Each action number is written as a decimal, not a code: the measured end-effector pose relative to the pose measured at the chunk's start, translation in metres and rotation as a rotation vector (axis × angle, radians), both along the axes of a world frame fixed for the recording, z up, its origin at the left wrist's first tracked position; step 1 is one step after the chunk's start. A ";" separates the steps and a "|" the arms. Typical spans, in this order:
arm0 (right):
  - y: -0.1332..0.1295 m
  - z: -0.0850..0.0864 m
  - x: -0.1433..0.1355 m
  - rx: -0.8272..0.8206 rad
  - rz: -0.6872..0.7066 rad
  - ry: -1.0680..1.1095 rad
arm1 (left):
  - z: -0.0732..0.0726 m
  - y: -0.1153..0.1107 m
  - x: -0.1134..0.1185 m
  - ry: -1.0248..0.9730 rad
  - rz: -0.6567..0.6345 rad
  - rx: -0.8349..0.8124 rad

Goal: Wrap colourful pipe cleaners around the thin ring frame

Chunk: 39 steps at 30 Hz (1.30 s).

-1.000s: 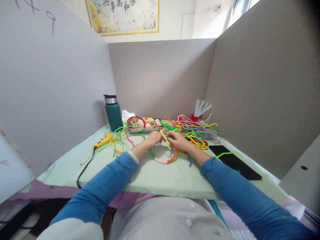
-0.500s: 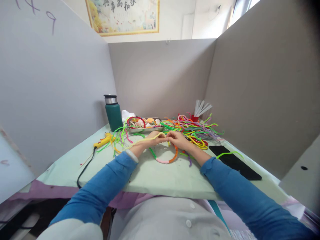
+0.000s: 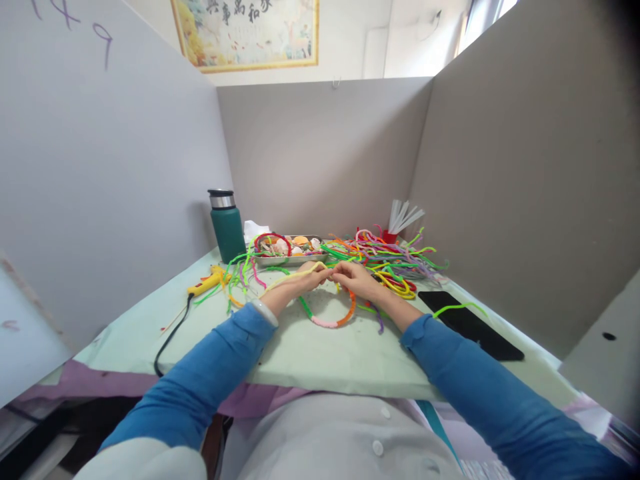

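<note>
A ring of fuzzy stems [image 3: 325, 324], with green, pink and orange sections, hangs or lies below my two hands. A pale yellow fuzzy stem [image 3: 293, 275] runs over the back of my left hand [image 3: 311, 275] to its fingertips. Those fingers are pinched together at the top of the ring, on the pale yellow stem. My right hand [image 3: 349, 275] meets them there, its fingers closed on the same stem near the orange section. The fingers hide the exact joint.
A green bottle [image 3: 227, 230], a yellow glue gun [image 3: 205, 283] and its cord are at left. Behind stands a metal tray [image 3: 293, 260] of shells. A stem pile [image 3: 380, 257], a red cup [image 3: 390, 237] of white sticks and a black tablet-like slab [image 3: 470, 327] are at right.
The fingers of both hands have shifted slightly at the top of the ring, and the pale yellow stem lies a little differently over my left hand.
</note>
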State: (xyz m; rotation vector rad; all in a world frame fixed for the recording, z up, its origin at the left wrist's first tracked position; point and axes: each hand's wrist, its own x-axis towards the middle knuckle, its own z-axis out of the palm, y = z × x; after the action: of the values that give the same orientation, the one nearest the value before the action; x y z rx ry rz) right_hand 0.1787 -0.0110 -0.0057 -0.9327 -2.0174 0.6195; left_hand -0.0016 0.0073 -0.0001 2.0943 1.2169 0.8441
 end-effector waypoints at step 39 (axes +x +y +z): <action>-0.002 0.003 -0.001 -0.276 0.152 0.224 | 0.012 -0.012 0.010 -0.329 -0.026 -0.297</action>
State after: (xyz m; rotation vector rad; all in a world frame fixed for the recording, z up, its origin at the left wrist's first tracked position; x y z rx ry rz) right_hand 0.1776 -0.0131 -0.0025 -0.8295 -1.8410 1.0602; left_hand 0.0087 -0.0050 0.0124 1.6566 1.0619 0.8939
